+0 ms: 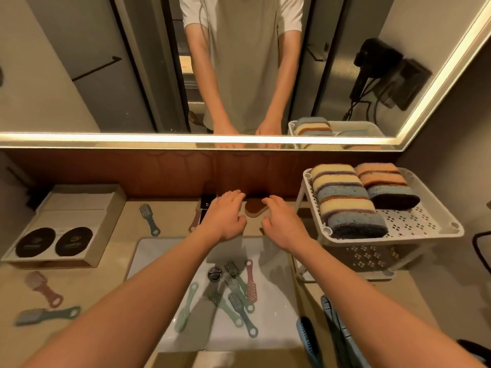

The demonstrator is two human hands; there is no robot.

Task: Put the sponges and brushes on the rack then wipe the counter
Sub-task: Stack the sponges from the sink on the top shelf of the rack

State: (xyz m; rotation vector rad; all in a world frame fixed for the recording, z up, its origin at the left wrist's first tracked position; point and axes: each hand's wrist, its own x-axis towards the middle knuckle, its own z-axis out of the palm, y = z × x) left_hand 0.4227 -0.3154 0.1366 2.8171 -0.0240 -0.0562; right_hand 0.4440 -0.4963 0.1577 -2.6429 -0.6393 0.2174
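Brushes (235,285) lie crossed in a heap in the white sink (148,251), green, grey and pink, beside the drain. A blue brush (309,338) sits at the near right, past the sink's edge. On the counter (106,282) to the left lie a pink brush (43,288) and a teal brush (47,316). Farther back a far teal brush (150,219) lies alone, near a tray (114,208) holding two black discs.

Both arms reach out over the sink. The left hand (225,216) and right hand (284,221) hover with fingers loosely curved, gripping nothing, on either side of a brown sponge (253,208) at the back of the counter. Whether either thumb touches it I cannot tell.

To the right stands the rack (414,217), its top tier carrying striped sponges (342,200) set on edge in two rows. Behind everything a lit mirror (79,75) spans the wall.
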